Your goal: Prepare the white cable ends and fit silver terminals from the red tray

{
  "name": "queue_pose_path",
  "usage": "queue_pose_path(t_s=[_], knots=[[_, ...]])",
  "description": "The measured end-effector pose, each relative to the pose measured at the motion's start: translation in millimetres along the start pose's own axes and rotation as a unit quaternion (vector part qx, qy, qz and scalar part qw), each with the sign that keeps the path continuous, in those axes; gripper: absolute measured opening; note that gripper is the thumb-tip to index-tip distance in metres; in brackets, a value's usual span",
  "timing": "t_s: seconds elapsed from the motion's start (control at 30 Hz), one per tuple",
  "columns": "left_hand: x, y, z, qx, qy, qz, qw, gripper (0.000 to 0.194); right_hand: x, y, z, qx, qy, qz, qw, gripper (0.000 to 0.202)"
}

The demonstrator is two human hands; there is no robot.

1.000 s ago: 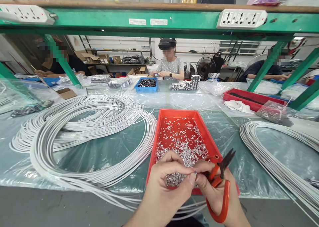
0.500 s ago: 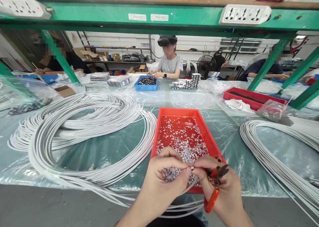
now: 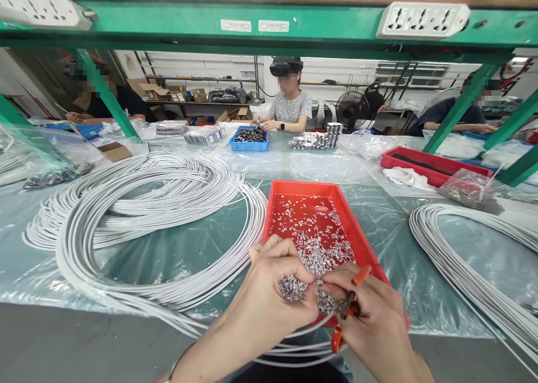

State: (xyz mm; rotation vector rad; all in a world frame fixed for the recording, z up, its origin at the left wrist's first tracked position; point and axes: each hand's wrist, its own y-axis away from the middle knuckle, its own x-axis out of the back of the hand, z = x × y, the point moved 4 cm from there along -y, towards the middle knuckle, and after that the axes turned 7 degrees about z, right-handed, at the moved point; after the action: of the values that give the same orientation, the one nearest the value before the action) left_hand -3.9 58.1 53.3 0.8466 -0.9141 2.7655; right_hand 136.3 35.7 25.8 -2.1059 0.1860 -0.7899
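Over the front of a red tray (image 3: 367, 243), my left hand (image 3: 279, 285) is closed, thumb and finger pinching the end of a white cable (image 3: 313, 330). A tiny metal piece (image 3: 319, 282) shows at the fingertips; its exact fit on the cable is too small to tell. My right hand (image 3: 374, 315) is closed around pliers (image 3: 345, 305) with orange handles, its fingertips meeting the left ones at the cable end. The jaws are dark and partly covered by fingers. Many small silvery metal clips (image 3: 321, 254) lie in the tray, heaped thickest under my hands.
Large coils of white cable (image 3: 168, 220) lie left, another cable coil (image 3: 466, 259) right. A green shelf frame (image 3: 189, 18) with power strips crosses overhead. Across the table a person (image 3: 290, 108) works at a blue tray (image 3: 250, 146). A long red bin (image 3: 437, 167) stands back right.
The pliers have turned within my right hand, their jaws swinging from pointing right to low beside the cable. My left hand has rolled slightly, and the view has shifted a little.
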Motion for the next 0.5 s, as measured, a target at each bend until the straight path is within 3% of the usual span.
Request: queue_pose_path(t_s=[0.1, 0.2, 0.3, 0.5], knots=[[1.2, -2, -1, 0.004, -0.015, -0.012, 1.0, 0.013, -1, 2, 3, -0.012, -0.02, -0.002, 1.0, 0.028], [1.8, -4, -4, 0.014, 0.014, -0.034, 0.999, 0.012, -4, 1, 10, -0.115, -0.105, -0.025, 0.987, 0.016], [2.9, -6, -5, 0.016, 0.04, -0.058, 0.997, 0.011, -9, -3, 12, -0.212, -0.189, -0.08, 0.956, 0.013], [5.1, -4, -4, 0.037, 0.144, -0.067, 0.987, 0.013, -17, -2, 12, -0.281, -0.381, -0.111, 0.874, 0.031]])
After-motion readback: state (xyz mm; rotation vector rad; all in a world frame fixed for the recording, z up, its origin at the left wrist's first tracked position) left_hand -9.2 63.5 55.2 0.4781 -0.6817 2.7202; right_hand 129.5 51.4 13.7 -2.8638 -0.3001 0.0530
